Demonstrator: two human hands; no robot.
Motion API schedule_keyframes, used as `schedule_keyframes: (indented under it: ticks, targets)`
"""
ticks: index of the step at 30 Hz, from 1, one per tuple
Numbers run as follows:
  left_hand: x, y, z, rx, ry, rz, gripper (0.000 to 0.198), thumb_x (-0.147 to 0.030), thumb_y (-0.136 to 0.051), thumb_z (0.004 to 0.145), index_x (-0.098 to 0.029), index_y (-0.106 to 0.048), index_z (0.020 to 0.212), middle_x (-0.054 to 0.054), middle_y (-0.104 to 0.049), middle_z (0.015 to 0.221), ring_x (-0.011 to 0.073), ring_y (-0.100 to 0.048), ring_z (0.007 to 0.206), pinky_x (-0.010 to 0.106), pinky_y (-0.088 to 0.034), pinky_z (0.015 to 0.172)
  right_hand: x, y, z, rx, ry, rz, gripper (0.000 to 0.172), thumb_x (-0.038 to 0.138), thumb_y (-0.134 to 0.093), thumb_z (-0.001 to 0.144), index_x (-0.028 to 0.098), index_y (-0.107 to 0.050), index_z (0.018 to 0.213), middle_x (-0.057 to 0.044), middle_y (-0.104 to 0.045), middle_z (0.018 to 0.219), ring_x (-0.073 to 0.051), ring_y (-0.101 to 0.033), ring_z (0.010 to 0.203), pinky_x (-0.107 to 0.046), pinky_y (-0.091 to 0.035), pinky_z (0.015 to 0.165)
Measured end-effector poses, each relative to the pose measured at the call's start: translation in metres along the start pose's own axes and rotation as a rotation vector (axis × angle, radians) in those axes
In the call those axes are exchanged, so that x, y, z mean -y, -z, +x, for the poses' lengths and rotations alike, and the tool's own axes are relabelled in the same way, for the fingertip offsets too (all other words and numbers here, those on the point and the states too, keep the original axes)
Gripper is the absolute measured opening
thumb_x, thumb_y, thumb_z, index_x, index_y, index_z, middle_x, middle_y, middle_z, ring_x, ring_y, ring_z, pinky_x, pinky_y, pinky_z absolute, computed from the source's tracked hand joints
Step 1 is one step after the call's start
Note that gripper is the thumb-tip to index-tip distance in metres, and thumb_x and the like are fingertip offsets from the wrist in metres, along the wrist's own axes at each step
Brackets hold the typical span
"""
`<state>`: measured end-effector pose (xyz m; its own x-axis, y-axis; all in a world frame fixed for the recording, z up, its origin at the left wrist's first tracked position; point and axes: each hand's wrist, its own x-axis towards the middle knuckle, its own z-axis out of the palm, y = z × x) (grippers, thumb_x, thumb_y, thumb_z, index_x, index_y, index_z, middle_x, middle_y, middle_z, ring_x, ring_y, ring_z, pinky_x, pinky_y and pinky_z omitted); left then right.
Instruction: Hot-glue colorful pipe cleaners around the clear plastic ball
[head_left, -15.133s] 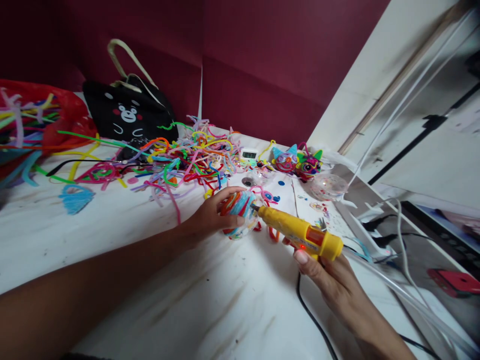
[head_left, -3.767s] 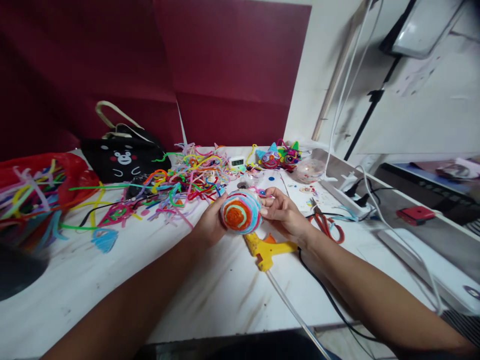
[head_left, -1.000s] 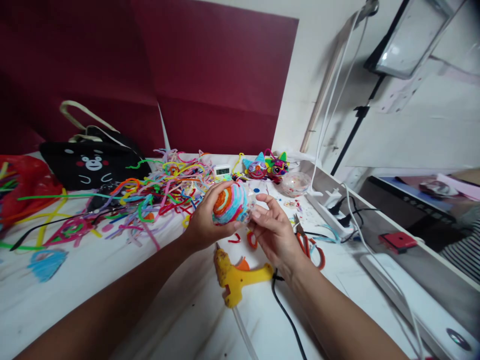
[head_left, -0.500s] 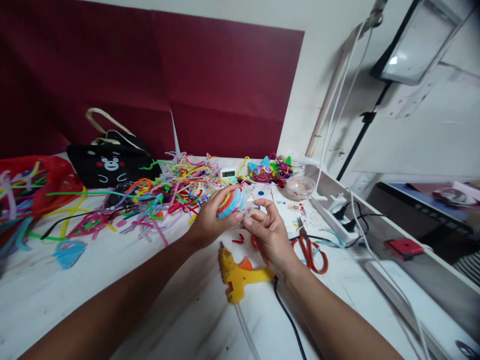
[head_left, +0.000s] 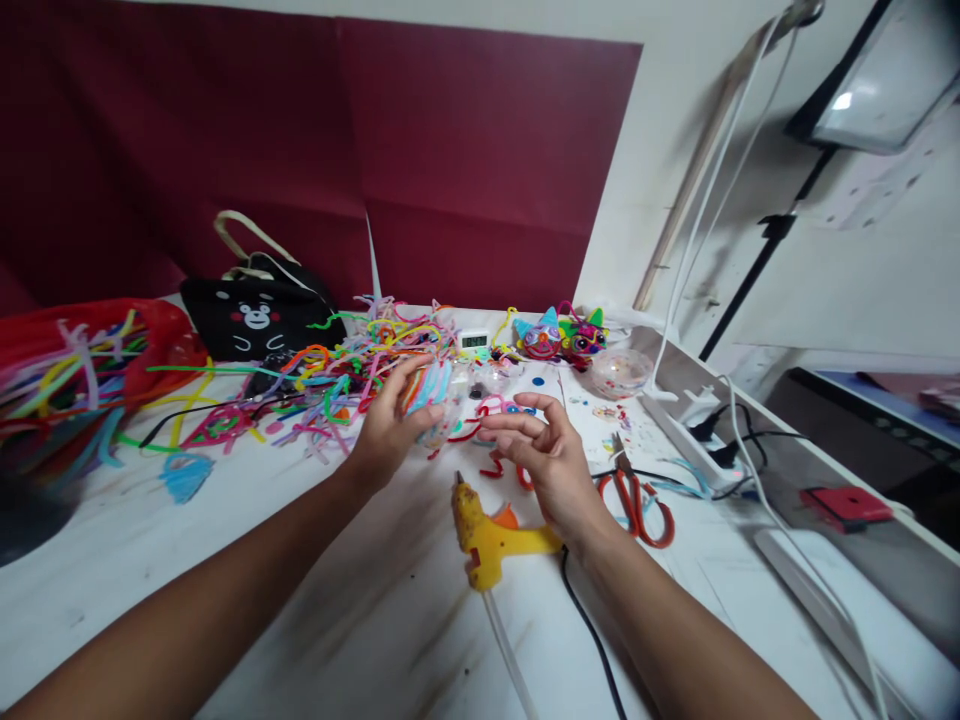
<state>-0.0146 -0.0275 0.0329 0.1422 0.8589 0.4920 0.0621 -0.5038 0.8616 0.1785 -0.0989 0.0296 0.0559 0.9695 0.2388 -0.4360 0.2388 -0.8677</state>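
My left hand [head_left: 384, 430] is wrapped round a roundish craft piece [head_left: 431, 388] with stripes of coloured pipe cleaner and a clear part at its right side. My right hand [head_left: 553, 462] is apart from it, fingers loosely bent and spread, nothing visible in them. Short red pipe cleaner pieces [head_left: 491, 467] lie behind and beneath the fingertips. Below both hands a yellow glue gun [head_left: 484, 540] rests on the white table [head_left: 360, 610], a clear glue stick coming out of its rear. Red-handled scissors [head_left: 636, 505] lie right of my right hand.
Tangled pipe cleaners [head_left: 390, 345] and a black bag [head_left: 259, 310] fill the back left. Behind are a small timer [head_left: 473, 343], two decorated figures [head_left: 562, 335] and a clear bowl [head_left: 621, 372]. A power strip [head_left: 694, 430] with cables runs along the right.
My right hand has let go of the craft piece and opened. My left hand has carried the piece to the left. The camera view has shifted a little.
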Motion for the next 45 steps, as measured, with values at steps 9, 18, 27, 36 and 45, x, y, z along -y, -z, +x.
schedule_keyframes:
  ticks: [9, 18, 27, 36, 45]
  targets:
    - [0.015, 0.027, -0.013, -0.179, 0.225, -0.244, 0.061, -0.033, -0.074, 0.067, -0.026, -0.061, 0.127, 0.004, -0.065, 0.134, 0.0309, -0.058, 0.125, 0.039, -0.05, 0.1, 0.003, 0.013, 0.009, -0.142, 0.052, -0.168, 0.039, 0.019, -0.076, 0.068, 0.024, -0.053, 0.099, 0.002, -0.076, 0.079, -0.016, -0.073, 0.07, -0.026, -0.053, 0.061]
    - [0.024, 0.033, -0.006, -0.196, 0.375, -0.553, 0.048, -0.034, -0.075, 0.063, -0.02, -0.069, 0.108, 0.003, -0.075, 0.1, 0.0256, -0.07, 0.096, 0.032, -0.059, 0.074, 0.004, 0.021, 0.012, -0.087, 0.063, -0.415, 0.028, 0.027, -0.073, 0.068, 0.022, -0.057, 0.09, -0.002, -0.075, 0.082, -0.017, -0.072, 0.071, -0.028, -0.053, 0.064]
    - [0.031, 0.054, 0.007, -0.278, 0.283, -0.429, 0.044, -0.039, -0.074, 0.07, -0.02, -0.069, 0.109, 0.001, -0.075, 0.111, 0.0348, -0.059, 0.124, 0.041, -0.055, 0.093, -0.008, 0.021, 0.029, 0.142, 0.029, -0.976, 0.006, 0.021, -0.063, 0.082, 0.023, -0.059, 0.085, -0.003, -0.07, 0.079, -0.019, -0.068, 0.074, -0.034, -0.056, 0.069]
    - [0.024, 0.049, 0.001, -0.251, 0.235, -0.255, 0.065, -0.036, -0.075, 0.063, -0.023, -0.06, 0.125, 0.006, -0.066, 0.135, 0.0327, -0.058, 0.129, 0.043, -0.053, 0.1, -0.028, 0.009, 0.099, 0.411, 0.042, -1.662, 0.029, 0.033, -0.061, 0.099, 0.02, -0.063, 0.124, -0.009, -0.064, 0.129, -0.023, -0.066, 0.108, -0.044, -0.056, 0.092]
    - [0.031, 0.047, -0.003, -0.138, 0.249, -0.261, 0.069, -0.034, -0.081, 0.064, -0.021, -0.059, 0.128, 0.011, -0.063, 0.139, 0.0332, -0.056, 0.132, 0.048, -0.043, 0.112, -0.041, 0.024, 0.124, 0.608, 0.044, -1.842, 0.029, 0.033, -0.062, 0.098, 0.021, -0.063, 0.124, -0.009, -0.064, 0.129, -0.023, -0.066, 0.107, -0.043, -0.057, 0.091]
